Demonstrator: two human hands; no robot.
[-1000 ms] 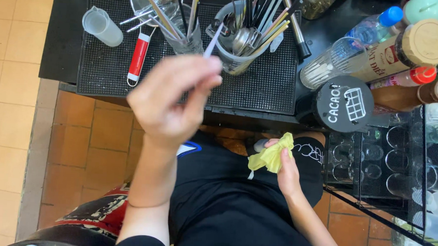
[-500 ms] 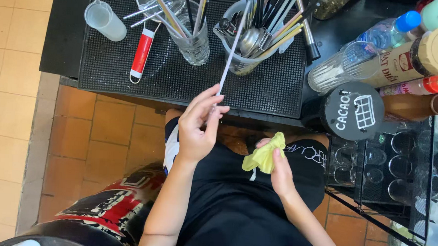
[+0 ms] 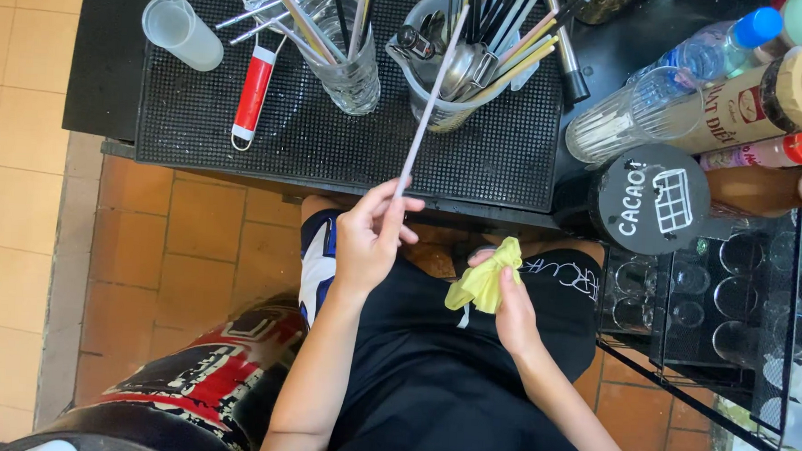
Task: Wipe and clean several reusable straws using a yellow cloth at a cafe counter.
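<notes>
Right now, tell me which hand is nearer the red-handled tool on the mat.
Left. The left hand holds a long straw below and right of the red-handled tool; the right hand, holding a yellow cloth, is farther right.

Bare forearms, black apron, blue-and-white shorts beneath

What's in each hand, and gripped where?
Left hand pinches a long thin straw at its lower end. Right hand clutches a bunched yellow cloth.

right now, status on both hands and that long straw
Left hand pinching thin white straw, angled up toward the utensil jug. Right hand clutching yellow cloth. Nothing between the two hands.
</notes>
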